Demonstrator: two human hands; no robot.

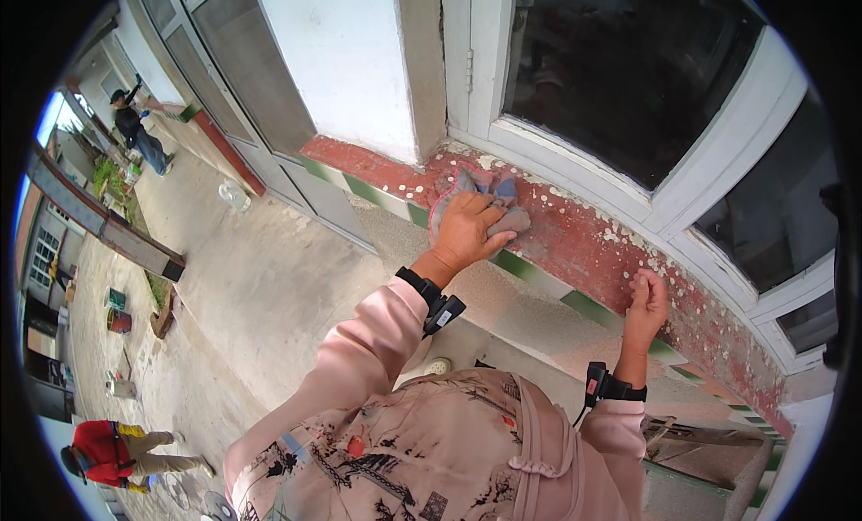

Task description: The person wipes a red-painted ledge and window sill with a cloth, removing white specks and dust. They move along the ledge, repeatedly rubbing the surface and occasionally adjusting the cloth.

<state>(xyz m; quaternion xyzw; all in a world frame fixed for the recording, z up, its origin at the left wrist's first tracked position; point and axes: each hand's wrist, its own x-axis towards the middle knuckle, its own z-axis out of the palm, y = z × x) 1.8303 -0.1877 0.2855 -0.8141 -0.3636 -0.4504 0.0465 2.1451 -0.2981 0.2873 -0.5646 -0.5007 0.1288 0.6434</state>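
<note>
Red sill (566, 251) along the white-framed window (620, 81) shows pale flecks (613, 235) left and right of the greyish cloth (508, 214), so wiping seems far from done. Left hand (466, 230) grasps the cloth against the sill; right hand (647, 307), seemingly empty, curls loosely near its right part.

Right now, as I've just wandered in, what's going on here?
A person in a pink top has their left hand on a bunched cloth, against a red sill below a window. Their right hand is farther along the sill, loosely curled, with no object visible in it. The sill is speckled with pale patches. Away to the left are two other people, one in red and one in dark clothes.
</note>
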